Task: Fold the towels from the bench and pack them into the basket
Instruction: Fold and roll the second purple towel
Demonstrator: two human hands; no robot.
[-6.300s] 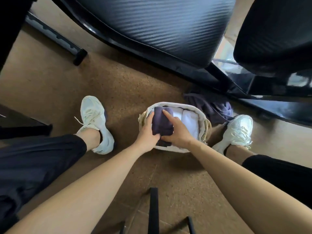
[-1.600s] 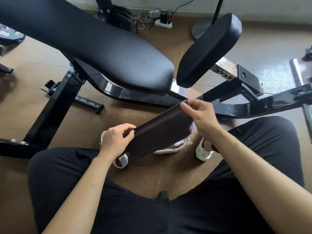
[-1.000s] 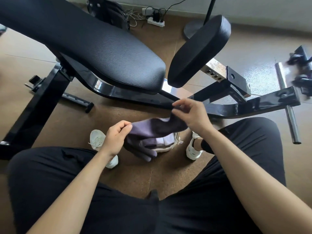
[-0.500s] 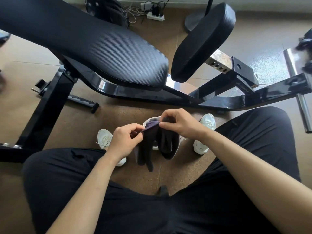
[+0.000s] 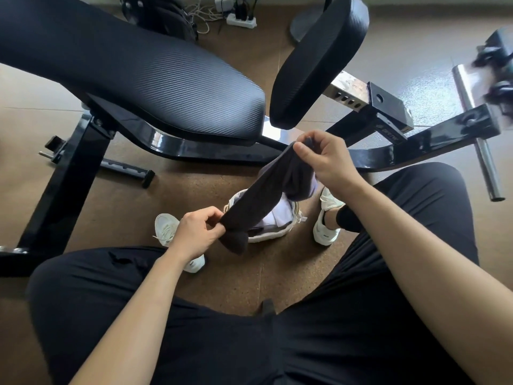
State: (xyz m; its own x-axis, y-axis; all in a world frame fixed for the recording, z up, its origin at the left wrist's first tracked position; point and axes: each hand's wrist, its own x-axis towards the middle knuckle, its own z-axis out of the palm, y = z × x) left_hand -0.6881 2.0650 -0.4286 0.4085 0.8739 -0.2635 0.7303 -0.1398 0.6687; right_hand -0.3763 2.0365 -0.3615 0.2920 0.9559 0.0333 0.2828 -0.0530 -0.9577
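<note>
- While the 2 hands pinch it — left hand (image 5: 197, 232) at the low end, right hand (image 5: 327, 159) at the high end — the dark towel (image 5: 266, 195) hangs slantwise above the basket (image 5: 272, 237).
- Soft, light, limp: I judge corner holds keep edges aligned — midspan will sag.

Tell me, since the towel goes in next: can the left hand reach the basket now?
Probably yes: the basket sits on the floor close by the left hand with nothing between, though that hand pinches the dark towel hanging over it.
</note>
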